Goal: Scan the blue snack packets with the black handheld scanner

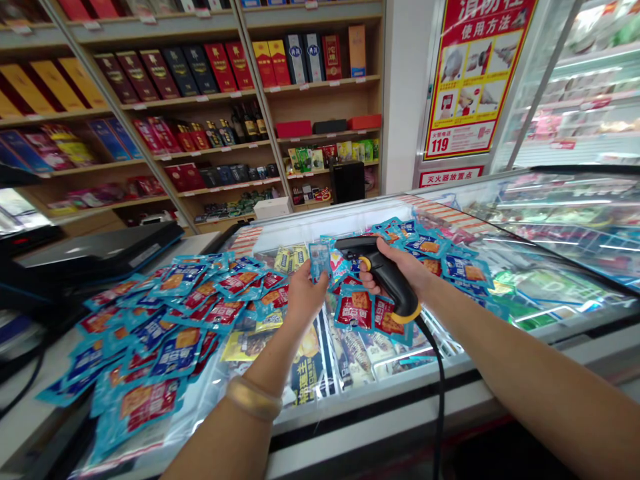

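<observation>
Ahead of the hands, liquor shelves (175,80) and snack packets (235,283) sprawl over a glass freezer (380,400)! Right hand (400,263) grips a barcode scanner (393,290), left hand (306,298) pinches a blue packet (319,261).

"使用方法" read across the top of a red-bordered wall poster (475,80), "119" printed at its lower left corner, "灭火器放置点" read on a red-and-white sign (451,177) just below, lettering on blue snack packets (353,310) too small to read

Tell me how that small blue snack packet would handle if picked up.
Likely light and floppy: the packet looks thin, pinched in the left hand. Its glossy wrapper probably slips, like the loosely overlapping packets beside it.
</observation>
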